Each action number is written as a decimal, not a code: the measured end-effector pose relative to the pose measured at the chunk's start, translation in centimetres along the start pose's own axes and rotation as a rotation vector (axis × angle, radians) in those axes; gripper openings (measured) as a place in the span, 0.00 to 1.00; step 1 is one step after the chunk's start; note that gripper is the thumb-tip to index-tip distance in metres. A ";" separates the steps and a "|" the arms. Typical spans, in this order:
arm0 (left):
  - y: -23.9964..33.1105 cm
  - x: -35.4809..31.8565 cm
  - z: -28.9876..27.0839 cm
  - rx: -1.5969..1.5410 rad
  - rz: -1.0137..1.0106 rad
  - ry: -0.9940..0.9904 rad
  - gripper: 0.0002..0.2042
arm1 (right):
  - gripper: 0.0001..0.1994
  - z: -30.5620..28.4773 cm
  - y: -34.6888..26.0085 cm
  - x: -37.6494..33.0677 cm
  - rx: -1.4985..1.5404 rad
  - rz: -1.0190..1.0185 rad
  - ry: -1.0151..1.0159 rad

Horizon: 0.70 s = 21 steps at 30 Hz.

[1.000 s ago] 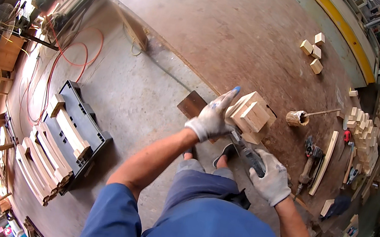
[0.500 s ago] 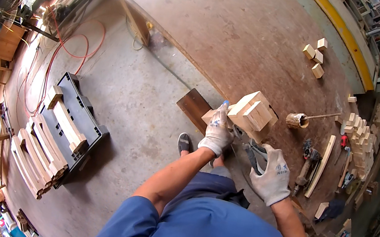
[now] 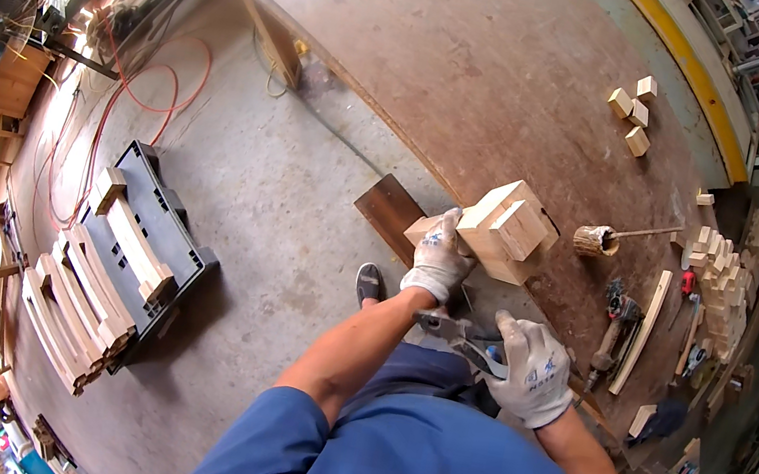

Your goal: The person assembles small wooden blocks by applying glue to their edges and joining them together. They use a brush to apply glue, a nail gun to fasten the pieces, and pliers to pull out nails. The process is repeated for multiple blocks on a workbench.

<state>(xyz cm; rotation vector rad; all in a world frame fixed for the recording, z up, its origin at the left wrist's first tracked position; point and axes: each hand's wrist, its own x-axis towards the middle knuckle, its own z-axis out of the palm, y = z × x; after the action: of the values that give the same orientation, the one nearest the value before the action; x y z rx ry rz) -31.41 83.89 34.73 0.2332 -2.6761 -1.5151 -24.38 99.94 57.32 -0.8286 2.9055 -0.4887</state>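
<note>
Head view, looking down: the person's gloved left hand (image 3: 439, 256) rests on a pale wooden block assembly of glued cubes (image 3: 506, 229) just right of the frame's centre, its fingers closed around the assembly's near edge at the rim of the large brown wooden bench (image 3: 491, 64). Below it, at lower centre right, the gloved right hand (image 3: 534, 371) has its fingers clamped on the handles of grey metal pliers (image 3: 459, 332), whose tips point left toward the left forearm. A dark brown flat board (image 3: 389, 210) lies just left of the assembly, overhanging the bench edge above the grey concrete floor (image 3: 250, 164). To the right of the assembly lies a round brush with a thin stick handle (image 3: 603, 238). Three small loose wooden cubes (image 3: 631, 109) sit in the upper right. A black plastic pallet stacked with wooden slats (image 3: 128, 254) stands on the floor at the left, with a red hose (image 3: 137, 88) looping above it.
</note>
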 end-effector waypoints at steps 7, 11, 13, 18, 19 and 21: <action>0.2 -0.1 -0.2 -0.013 -0.048 -0.007 0.32 | 0.38 0.2 -1.6 1.0 0.035 0.240 -0.047; 0.8 0.0 -0.5 -0.009 -0.076 -0.030 0.31 | 0.37 -0.1 -2.5 0.9 0.064 0.152 -0.063; 0.4 0.1 -0.3 -0.014 -0.061 -0.037 0.31 | 0.37 -0.1 -1.5 1.1 0.040 0.212 -0.051; -0.1 0.4 -0.2 0.004 -0.045 -0.045 0.32 | 0.35 1.1 0.3 1.9 0.039 0.406 -0.007; -0.4 0.2 -0.3 -0.006 -0.015 -0.038 0.33 | 0.35 0.8 -1.3 1.6 0.072 0.406 -0.028; -0.2 0.0 -0.4 0.009 -0.020 -0.042 0.34 | 0.39 0.1 -3.4 1.2 0.101 0.350 -0.137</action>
<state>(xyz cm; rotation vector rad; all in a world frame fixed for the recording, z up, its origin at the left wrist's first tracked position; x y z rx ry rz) -31.38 83.41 34.77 0.2317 -2.7209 -1.5309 -23.70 96.58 58.31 -0.3149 2.7843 -0.5146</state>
